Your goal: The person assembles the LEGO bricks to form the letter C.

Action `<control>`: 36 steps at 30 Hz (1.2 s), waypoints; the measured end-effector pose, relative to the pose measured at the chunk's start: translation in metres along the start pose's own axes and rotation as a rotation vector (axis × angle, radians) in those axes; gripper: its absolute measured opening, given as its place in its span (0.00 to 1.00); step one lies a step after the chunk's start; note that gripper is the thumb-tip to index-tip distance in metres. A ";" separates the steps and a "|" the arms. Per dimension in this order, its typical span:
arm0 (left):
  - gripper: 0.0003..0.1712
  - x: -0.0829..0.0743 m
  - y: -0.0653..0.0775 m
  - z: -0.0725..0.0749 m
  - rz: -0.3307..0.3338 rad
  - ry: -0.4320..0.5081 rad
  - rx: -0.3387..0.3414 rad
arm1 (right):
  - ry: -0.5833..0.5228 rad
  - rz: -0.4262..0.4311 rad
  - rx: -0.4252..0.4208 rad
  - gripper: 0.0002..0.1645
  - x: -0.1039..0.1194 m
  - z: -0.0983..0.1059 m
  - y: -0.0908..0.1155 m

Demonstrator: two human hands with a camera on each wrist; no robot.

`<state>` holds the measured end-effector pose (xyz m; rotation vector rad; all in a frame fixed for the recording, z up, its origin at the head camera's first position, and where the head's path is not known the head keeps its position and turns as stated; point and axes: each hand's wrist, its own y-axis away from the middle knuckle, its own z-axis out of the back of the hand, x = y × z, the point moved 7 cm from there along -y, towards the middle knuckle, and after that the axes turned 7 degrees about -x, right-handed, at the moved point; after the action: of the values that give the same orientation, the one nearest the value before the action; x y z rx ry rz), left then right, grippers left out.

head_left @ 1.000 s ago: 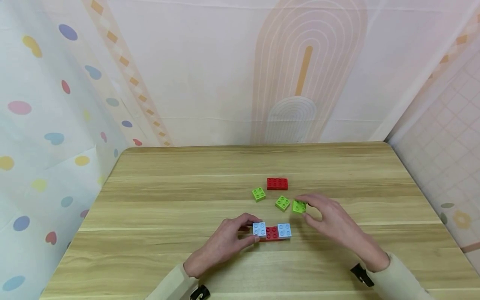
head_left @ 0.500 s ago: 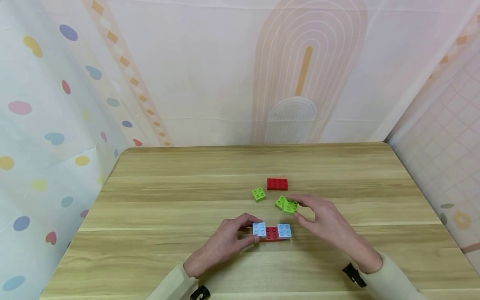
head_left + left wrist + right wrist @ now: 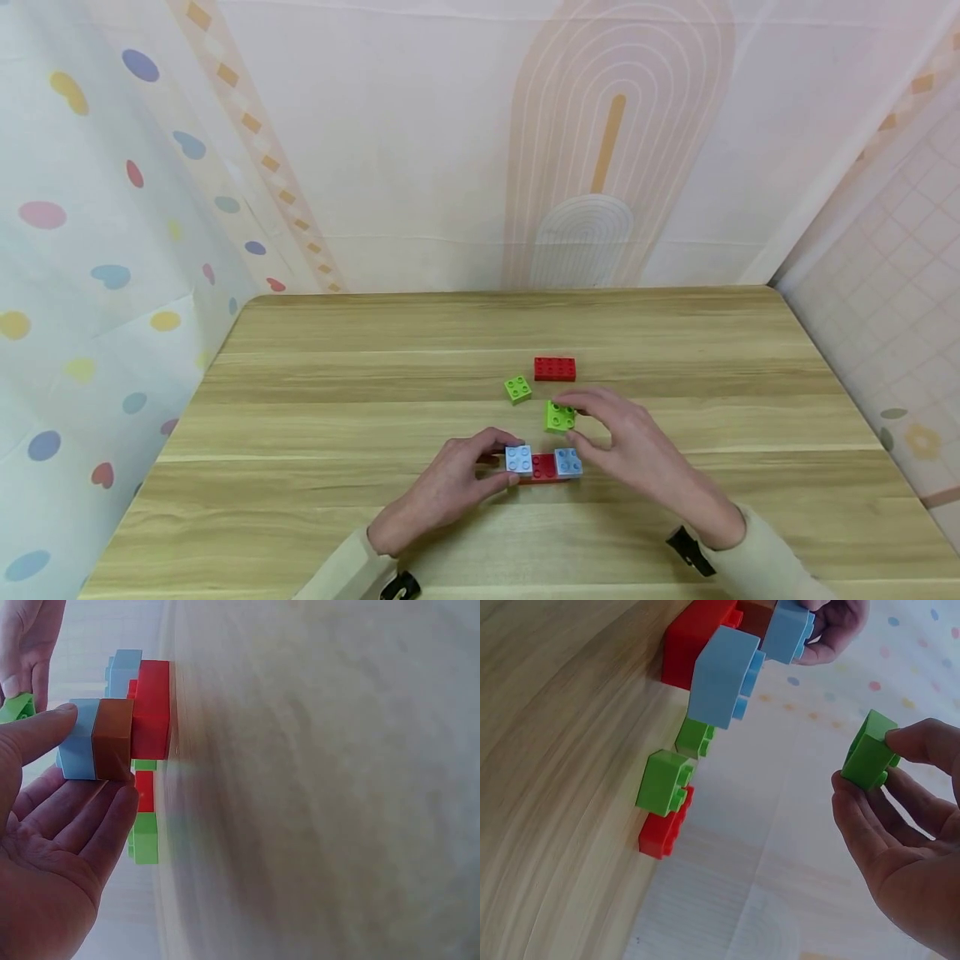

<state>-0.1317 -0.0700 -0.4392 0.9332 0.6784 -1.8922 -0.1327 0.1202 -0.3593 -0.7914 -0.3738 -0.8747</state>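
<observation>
Low at the table's middle stands a brick build: a red brick [image 3: 152, 712] with a light blue brick [image 3: 724, 679] directly on one end. On its other end an orange-brown brick [image 3: 112, 739] carries a second light blue brick [image 3: 79, 742]. My left hand [image 3: 450, 479] grips this stacked end, thumb on the near side and fingers on the far side. My right hand [image 3: 637, 437] pinches a green brick [image 3: 870, 750] between thumb and fingers, raised off the table just beyond the build. Its studs face up in the head view.
Behind the build lie a green brick [image 3: 517, 389] and a long red brick [image 3: 555, 369]. Another green brick [image 3: 664, 784] shows in the right wrist view, hidden under the held one in the head view. Patterned cloth [image 3: 405, 150] hangs behind the wooden table [image 3: 337, 375].
My right hand has moved left with the green brick, from the right of the loose green bricks to just behind the build. The left hand and the build have stayed put.
</observation>
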 end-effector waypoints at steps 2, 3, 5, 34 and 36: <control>0.19 0.000 0.000 0.000 -0.003 0.001 0.000 | -0.012 0.015 -0.001 0.25 0.002 -0.002 -0.001; 0.20 0.000 0.000 0.000 -0.002 0.002 0.001 | -0.017 0.022 0.000 0.25 0.003 -0.003 -0.001; 0.20 0.000 0.001 0.001 0.000 -0.001 0.004 | -0.026 0.026 0.007 0.25 0.005 -0.006 -0.001; 0.18 -0.001 0.003 0.005 -0.038 -0.020 -0.015 | -0.077 0.117 0.146 0.19 0.016 -0.042 -0.001; 0.18 -0.001 0.003 0.005 -0.034 -0.018 -0.012 | -0.074 0.120 0.162 0.19 0.016 -0.045 0.000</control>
<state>-0.1303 -0.0751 -0.4356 0.9015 0.6989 -1.9218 -0.1245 0.0783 -0.3794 -0.6905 -0.4522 -0.6948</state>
